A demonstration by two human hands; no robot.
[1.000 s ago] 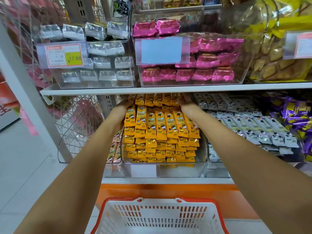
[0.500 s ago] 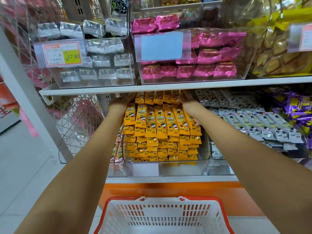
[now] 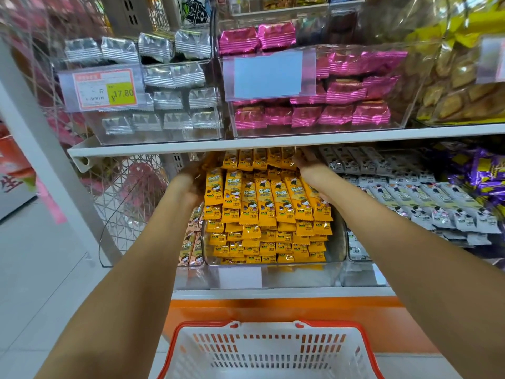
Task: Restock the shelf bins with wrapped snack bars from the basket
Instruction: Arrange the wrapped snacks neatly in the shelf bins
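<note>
- Head view: dead centre is the heap of yellow snack bars [image 3: 262,203], piled above the rim of the clear bin [image 3: 297,277] on the lower shelf.
- The left hand [image 3: 191,181] is at 9 o'clock of the heap, cupped against its left edge. It is blurred, so I can't tell whether it clutches a bar or only steadies the stack.
- The right hand [image 3: 308,164] is at 1 o'clock of the heap, reaching in under the upper shelf board [image 3: 355,138]. Its fingers lie fairly straight against the back row and seem to grip nothing.
- The basket [image 3: 273,348] sits at 6 o'clock, below the arms. No bars show in the part we can see.
- Risk, as I judge it: slick wrappers stacked this high could let the top layer slide forward over the front wall if either hand shoves or lets go unevenly.
- Second risk: bars pushed sideways could spill at 3 o'clock into the grey bars [image 3: 437,203], or at 8 o'clock into the narrow peach-coloured packs [image 3: 192,242].
- The gap under the board looks tight, so a lifted bar may snag there.
- Hidden: both sets of fingertips, the back of the bin, and the bottom of the basket, which is cut off at the frame's edge.
</note>
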